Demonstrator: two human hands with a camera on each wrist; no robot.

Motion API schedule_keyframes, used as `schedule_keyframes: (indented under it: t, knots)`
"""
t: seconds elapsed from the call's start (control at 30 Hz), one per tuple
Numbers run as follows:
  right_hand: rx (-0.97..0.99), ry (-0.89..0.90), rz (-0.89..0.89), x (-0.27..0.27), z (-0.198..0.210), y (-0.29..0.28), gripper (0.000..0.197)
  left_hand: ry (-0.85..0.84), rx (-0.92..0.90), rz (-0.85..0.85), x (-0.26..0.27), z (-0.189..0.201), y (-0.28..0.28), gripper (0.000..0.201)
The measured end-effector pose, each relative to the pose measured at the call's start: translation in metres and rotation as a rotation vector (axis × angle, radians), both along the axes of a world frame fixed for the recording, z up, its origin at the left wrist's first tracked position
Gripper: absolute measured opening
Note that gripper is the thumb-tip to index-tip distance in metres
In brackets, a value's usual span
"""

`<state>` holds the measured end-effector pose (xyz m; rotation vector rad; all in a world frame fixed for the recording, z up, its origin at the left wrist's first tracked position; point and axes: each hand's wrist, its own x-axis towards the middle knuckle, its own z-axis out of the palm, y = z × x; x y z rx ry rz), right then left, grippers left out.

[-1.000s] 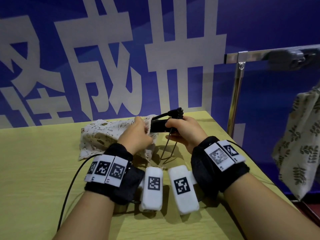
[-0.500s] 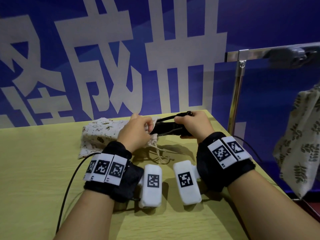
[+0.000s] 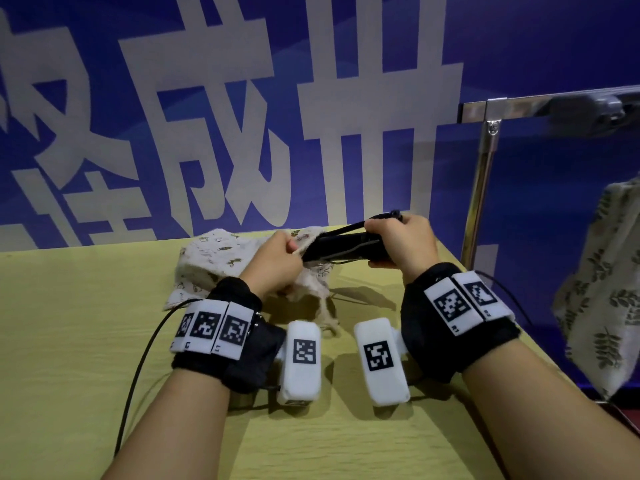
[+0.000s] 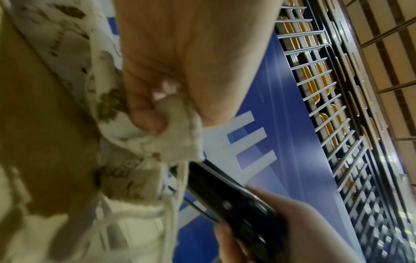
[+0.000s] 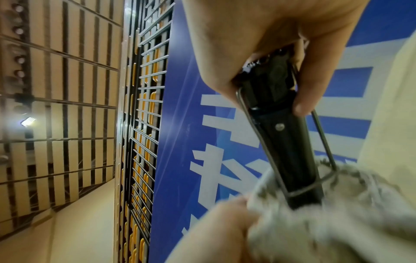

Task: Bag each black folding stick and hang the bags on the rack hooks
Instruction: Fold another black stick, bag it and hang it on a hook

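A cream patterned drawstring bag (image 3: 214, 258) lies on the yellow table (image 3: 69, 341), its mouth raised toward the right. My left hand (image 3: 277, 261) pinches the rim of the bag's mouth (image 4: 178, 121). My right hand (image 3: 398, 240) grips the black folding stick (image 3: 339, 245) at its far end and holds it level. The stick's tip sits inside the bag mouth (image 5: 301, 202). A thin wire loop runs along the stick (image 5: 290, 147). The bag's cord (image 4: 173, 204) dangles below the mouth.
A metal rack (image 3: 485, 188) stands past the table's right edge, and a leaf-print bag (image 3: 606, 289) hangs from it. A blue banner wall with white characters rises behind the table. A black cable (image 3: 138, 375) trails from my left wrist.
My right hand turned the stick from upright to level and pushed its tip into the bag mouth. The wire legs folded against the stick. My left hand kept hold of the bag rim.
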<state>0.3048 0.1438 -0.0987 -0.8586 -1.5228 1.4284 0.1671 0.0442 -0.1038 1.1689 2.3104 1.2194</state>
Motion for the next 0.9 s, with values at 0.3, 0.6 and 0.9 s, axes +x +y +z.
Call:
schedule_keyframes:
  t: [0.3,0.6,0.9]
  knots:
    - [-0.102,-0.083,0.278,-0.017,-0.016,-0.013,0.009,-0.125,0.27,-0.211,0.022,0.008,-0.002,0.029]
    - [-0.222,0.076,0.309,-0.021,-0.012,-0.015,0.046,0.317,0.022,-0.328,0.008,0.001,-0.002,0.071]
    - [-0.088,0.202,0.295,-0.017,0.01,-0.024,0.021,0.668,0.184,-0.049,0.013,0.021,0.004,0.049]
